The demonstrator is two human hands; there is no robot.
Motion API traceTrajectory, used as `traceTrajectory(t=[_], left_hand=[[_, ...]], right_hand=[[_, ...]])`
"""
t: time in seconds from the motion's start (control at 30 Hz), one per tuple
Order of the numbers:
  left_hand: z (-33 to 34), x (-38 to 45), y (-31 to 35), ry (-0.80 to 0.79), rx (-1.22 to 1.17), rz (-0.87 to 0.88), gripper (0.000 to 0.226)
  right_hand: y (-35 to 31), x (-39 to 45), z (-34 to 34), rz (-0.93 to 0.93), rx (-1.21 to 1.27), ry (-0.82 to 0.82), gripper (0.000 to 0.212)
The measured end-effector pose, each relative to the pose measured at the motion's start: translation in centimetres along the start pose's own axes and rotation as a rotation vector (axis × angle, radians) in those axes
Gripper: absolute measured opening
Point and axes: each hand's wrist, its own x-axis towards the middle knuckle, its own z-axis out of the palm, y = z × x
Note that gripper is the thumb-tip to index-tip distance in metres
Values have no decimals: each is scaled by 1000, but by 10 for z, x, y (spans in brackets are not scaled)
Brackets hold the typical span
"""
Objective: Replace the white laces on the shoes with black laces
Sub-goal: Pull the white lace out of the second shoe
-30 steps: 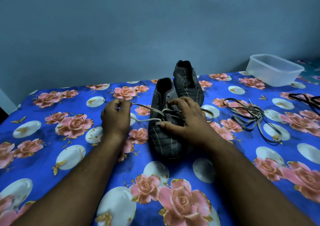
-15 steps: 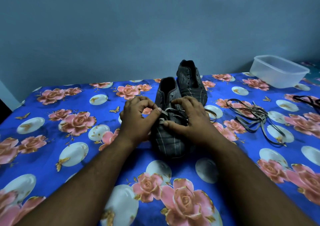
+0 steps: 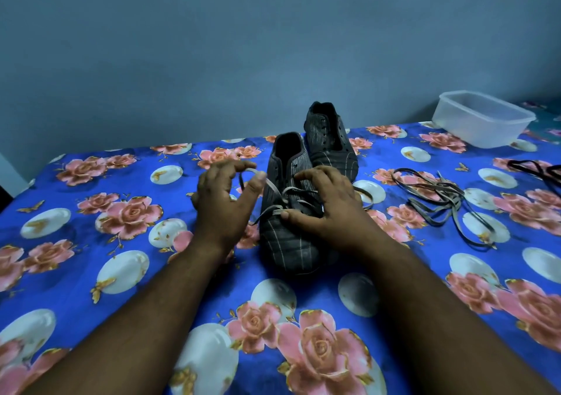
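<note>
At the centre of the frame a dark striped shoe [image 3: 288,212] is seen lying on a blue floral sheet [image 3: 91,243], toe toward the lower edge. A pale lace [image 3: 273,188] is threaded only through its lower eyelets, and its loose ends are spread across the tongue. A strand of this lace is hooked over the curled fingers of the left hand [image 3: 221,194], just left of the shoe, with the thumb raised beside it, so the lace is grasped there. The right hand [image 3: 328,203] is laid over the right side of the shoe; its fingers are curled onto the lacing and its thumb is pressed on a lace crossing at the vamp. Whether a strand is pinched under those fingers cannot be told.

A second dark shoe [image 3: 328,139], with no lace visible in its eyelets, is placed just behind and to the right, touching the first. To the right of centre, a loose tangle of laces [image 3: 440,200] is spread on the sheet, well apart from the shoes. Black laces [image 3: 540,170] are partly seen at the right edge. A clear plastic container [image 3: 482,118] is set at the upper right.
</note>
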Motion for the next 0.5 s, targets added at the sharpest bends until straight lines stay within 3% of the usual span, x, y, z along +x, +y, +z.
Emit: traceTrajectory(t=[0.23,0.33,0.5], left_hand=[[3,-11,8,-259,-174,62,45],[3,-13,9,-251,-169,71,44],[4,-8,7,-152,-425,-113,36]], right_hand=[[-1,-1,0,-5,10,13,74],[-1,-2,-1,-9,11,4,75],[0,-1,-1,-12,-4,8,76]])
